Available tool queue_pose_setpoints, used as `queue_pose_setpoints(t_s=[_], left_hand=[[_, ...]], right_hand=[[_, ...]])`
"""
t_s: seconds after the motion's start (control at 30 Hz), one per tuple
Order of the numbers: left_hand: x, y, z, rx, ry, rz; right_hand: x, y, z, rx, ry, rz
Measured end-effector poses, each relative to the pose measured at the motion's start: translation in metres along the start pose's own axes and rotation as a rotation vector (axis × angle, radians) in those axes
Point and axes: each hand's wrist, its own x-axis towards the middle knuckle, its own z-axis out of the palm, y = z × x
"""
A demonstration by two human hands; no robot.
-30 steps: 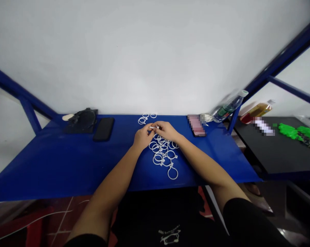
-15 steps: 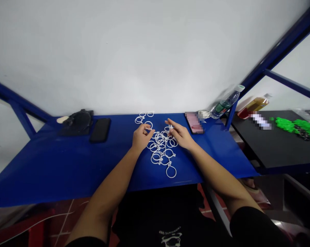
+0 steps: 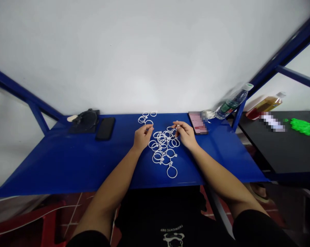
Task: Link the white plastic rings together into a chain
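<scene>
Loose white curtain rings (image 3: pixel 172 172), each with a small eyelet, lie in an overlapping heap between my hands. My left hand (image 3: pixel 142 138) is closed in a pinch at the heap's far left, its fingertips on the near edge of one white curtain ring (image 3: pixel 149 121). Just beyond that ring is a small group of similar rings (image 3: pixel 141 119). To the right of the heap, my right hand (image 3: pixel 186 136) has thumb and index finger pressed together over the outermost rings. What sits between those fingertips is too small to make out.
On the blue table (image 3: pixel 75 164), a black phone (image 3: pixel 105 128) and a dark stand-like object (image 3: pixel 86 120) lie left. At right are a lit phone (image 3: pixel 196 121), a coiled white cable (image 3: pixel 208 114) and a water bottle (image 3: pixel 232 104). A black table (image 3: pixel 270 147) with green pieces (image 3: pixel 302 127) adjoins.
The view has shifted slightly. My left hand and its ring have moved a little toward the small far group. My right hand's fingers have drawn closer together beside the heap.
</scene>
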Motion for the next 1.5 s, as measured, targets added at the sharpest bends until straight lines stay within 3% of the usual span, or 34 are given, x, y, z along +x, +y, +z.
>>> queue_pose_setpoints(t_s=[0.27,0.87,1.17,1.5], left_hand=[[-0.002,0.003,0.0,-0.003,-0.005,0.043],[-0.005,0.007,0.001,-0.006,0.012,0.085],[-0.003,0.015,-0.004,-0.025,0.094,0.063],[-0.004,0.009,-0.004,-0.051,0.041,0.06]], right_hand=[[-0.001,-0.003,0.001,0.071,-0.013,0.009],[-0.002,0.002,0.002,0.003,-0.03,-0.01],[-0.002,0.001,0.0,-0.044,-0.019,-0.012],[-0.003,-0.001,-0.002,-0.193,-0.004,-0.108]])
